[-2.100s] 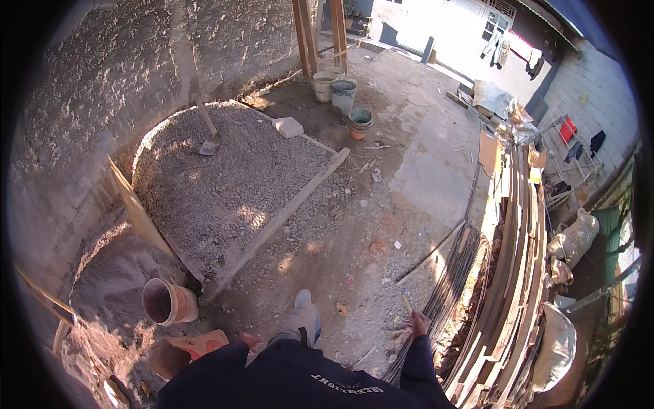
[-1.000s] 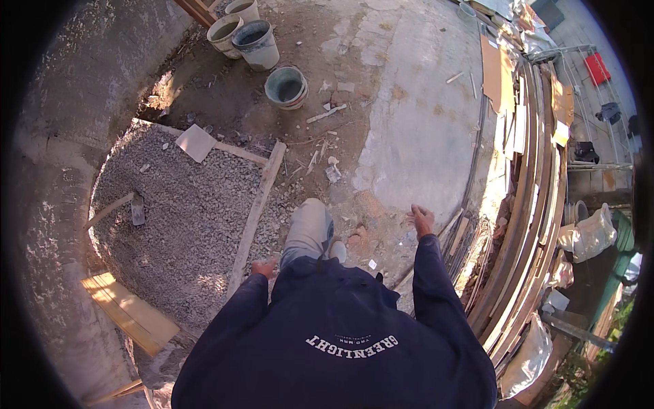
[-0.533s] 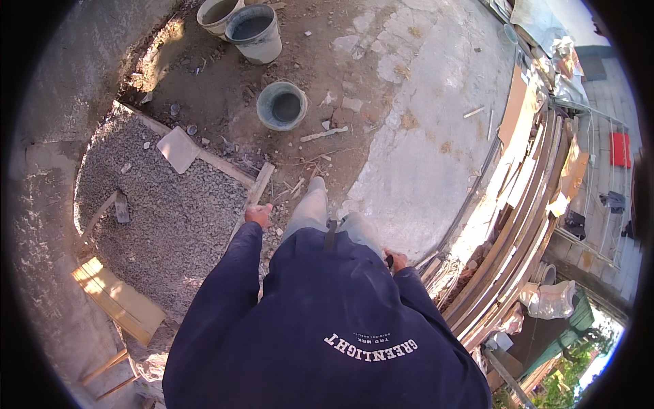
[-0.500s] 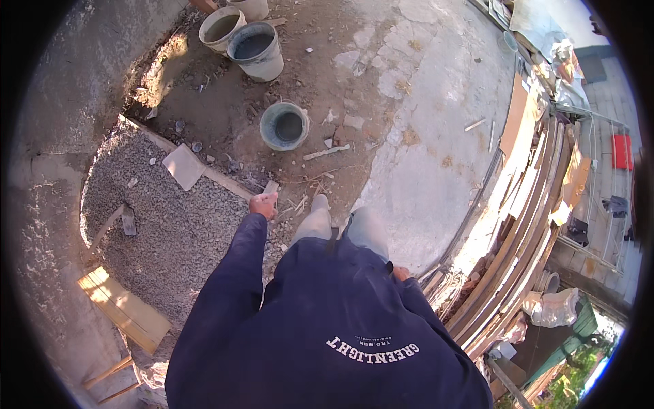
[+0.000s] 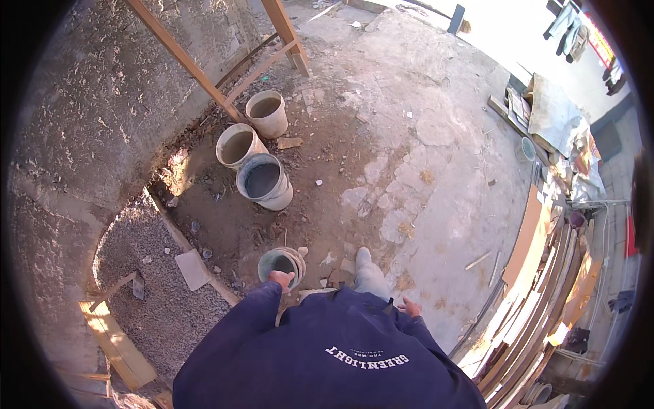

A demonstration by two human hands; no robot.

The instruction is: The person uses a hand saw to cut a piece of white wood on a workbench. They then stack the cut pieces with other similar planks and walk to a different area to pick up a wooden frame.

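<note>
My left hand (image 5: 281, 278) is in front of the near side of a pale bucket (image 5: 267, 260) with a grey inside. Its fingers look curled, and I see nothing in them. Whether it touches the bucket I cannot tell. Off to my right side hangs my right hand (image 5: 410, 308), fingers apart and holding nothing. Farther ahead, a bucket of dark grey contents (image 5: 276, 198) stands close to a second bucket (image 5: 235, 162) and a third bucket (image 5: 272, 124).
Gravel (image 5: 160, 313) lies on the left behind a board edging (image 5: 172, 228), with a pale square slab (image 5: 193, 270) on it. Wooden posts (image 5: 180, 58) lean by the rough wall (image 5: 88, 102). Long planks (image 5: 545, 293) are stacked on the right. Cracked concrete (image 5: 449, 191) stretches ahead.
My view has moved forward, so the buckets sit lower in it and the wooden posts show. The near bucket is now by my left hand. More of my right hand shows.
</note>
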